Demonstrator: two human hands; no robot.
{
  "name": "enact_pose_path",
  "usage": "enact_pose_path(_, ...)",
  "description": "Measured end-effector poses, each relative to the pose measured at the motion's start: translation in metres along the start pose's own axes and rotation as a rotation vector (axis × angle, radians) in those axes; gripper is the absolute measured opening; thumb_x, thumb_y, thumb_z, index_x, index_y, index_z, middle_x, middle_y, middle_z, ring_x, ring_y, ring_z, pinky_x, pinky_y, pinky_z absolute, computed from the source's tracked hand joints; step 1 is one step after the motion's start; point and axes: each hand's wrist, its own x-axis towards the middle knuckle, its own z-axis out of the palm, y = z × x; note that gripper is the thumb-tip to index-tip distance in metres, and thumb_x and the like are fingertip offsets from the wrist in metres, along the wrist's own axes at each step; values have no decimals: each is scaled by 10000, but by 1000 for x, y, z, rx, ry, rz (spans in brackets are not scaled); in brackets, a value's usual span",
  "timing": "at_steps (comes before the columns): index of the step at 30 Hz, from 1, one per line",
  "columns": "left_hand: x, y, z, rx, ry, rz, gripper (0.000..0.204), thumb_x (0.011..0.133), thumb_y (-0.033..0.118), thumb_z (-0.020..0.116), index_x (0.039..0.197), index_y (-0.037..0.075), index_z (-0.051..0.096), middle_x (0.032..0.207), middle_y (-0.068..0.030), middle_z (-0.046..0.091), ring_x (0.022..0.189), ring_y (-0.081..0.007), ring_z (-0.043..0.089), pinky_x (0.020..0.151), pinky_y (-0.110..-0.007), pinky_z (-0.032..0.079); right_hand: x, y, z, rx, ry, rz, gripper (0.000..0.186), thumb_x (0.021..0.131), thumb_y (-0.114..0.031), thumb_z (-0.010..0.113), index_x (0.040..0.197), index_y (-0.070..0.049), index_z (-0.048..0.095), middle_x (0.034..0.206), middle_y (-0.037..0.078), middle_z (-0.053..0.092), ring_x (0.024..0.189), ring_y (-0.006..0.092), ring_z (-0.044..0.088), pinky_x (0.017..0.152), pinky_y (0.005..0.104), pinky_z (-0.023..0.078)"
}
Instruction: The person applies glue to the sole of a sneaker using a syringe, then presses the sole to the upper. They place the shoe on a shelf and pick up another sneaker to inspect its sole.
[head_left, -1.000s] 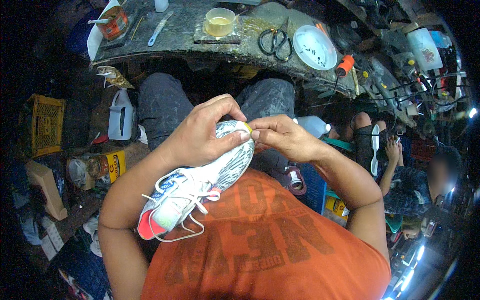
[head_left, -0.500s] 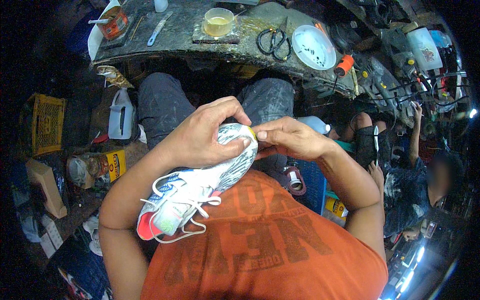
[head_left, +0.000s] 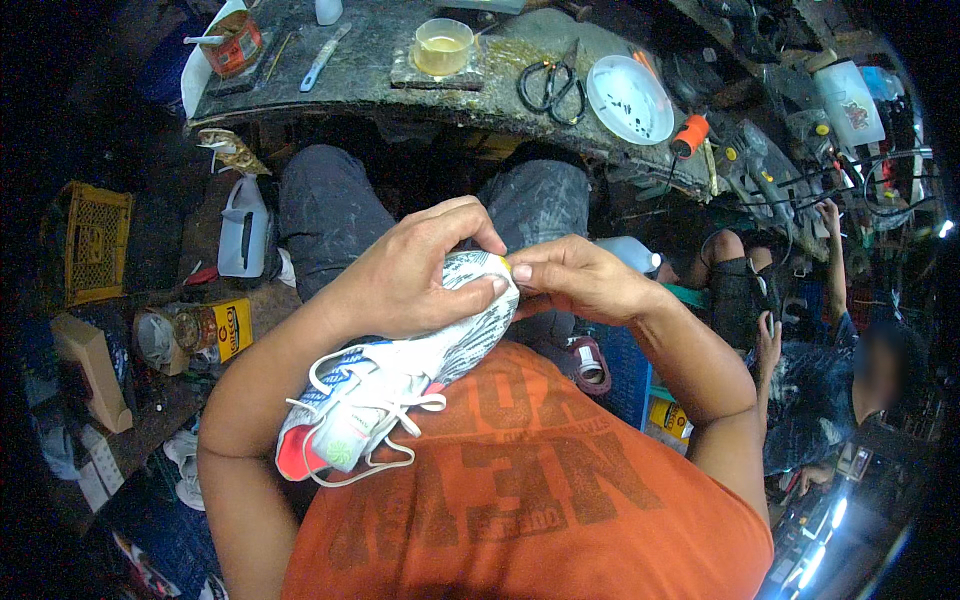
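Observation:
A white sneaker (head_left: 455,335) with grey streaks, blue-printed sides, a coral-pink lining and loose white laces lies slantwise over my lap, its toe pointing away from me. Around its toe end my left hand (head_left: 415,265) is closed, thumb on the upper and fingers over the far edge. My right hand (head_left: 585,278) pinches the rim at the toe's right side, beside a small yellow patch. Its fingertips underneath are partly hidden.
Ahead stands a worn workbench (head_left: 360,85) with a cup of yellowish liquid (head_left: 443,47), black-handled scissors (head_left: 550,90), a white bowl (head_left: 630,100) and a knife (head_left: 325,58). Left are a yellow crate (head_left: 97,243) and a jug (head_left: 243,228). Another person (head_left: 810,400) sits at right.
Both hands keep their grip at the sneaker's toe, with only a slight shift. The other person's lower hand has moved a little.

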Motion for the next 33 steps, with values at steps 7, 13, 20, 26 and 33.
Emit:
enact_pose_path(7,-2,-2,9,-4,56,73,272,879,189,770,1011,-18,652,958,-174,636,932,-356,683,811,-430,539,3,0,7,-238,85,-7,304,1081,-226,590,1199,22,719,1116,59,748,1026,145,708,938,333,585)
enact_pose_path(13,0,4,7,24,56,107,254,881,166,770,1013,-18,655,958,-175,635,931,-359,682,812,-433,539,-1,-10,3,-230,6,-18,356,1099,-268,592,1224,43,712,1144,85,741,1056,160,701,947,347,581)
enact_pose_path(20,1,6,5,17,49,105,253,888,169,769,1017,-16,655,964,-173,638,939,-355,684,817,-429,541,-6,-16,-2,-170,-26,19,437,1116,-303,589,1318,74,682,1251,153,730,1165,229,702,1032,387,574)
enact_pose_path(26,0,3,5,9,48,111,252,891,174,769,1019,-12,656,968,-170,640,938,-351,687,815,-427,542,-4,-13,-2,-184,-71,-13,438,1122,-343,573,1273,47,702,1203,102,740,1125,185,699,1012,357,573)
enact_pose_path(33,-2,1,11,26,44,70,251,895,179,765,1022,-9,657,967,-172,640,935,-357,685,810,-432,540,2,-7,-3,-582,60,28,437,1112,-374,584,1176,36,722,1094,42,738,1013,129,683,924,326,572)
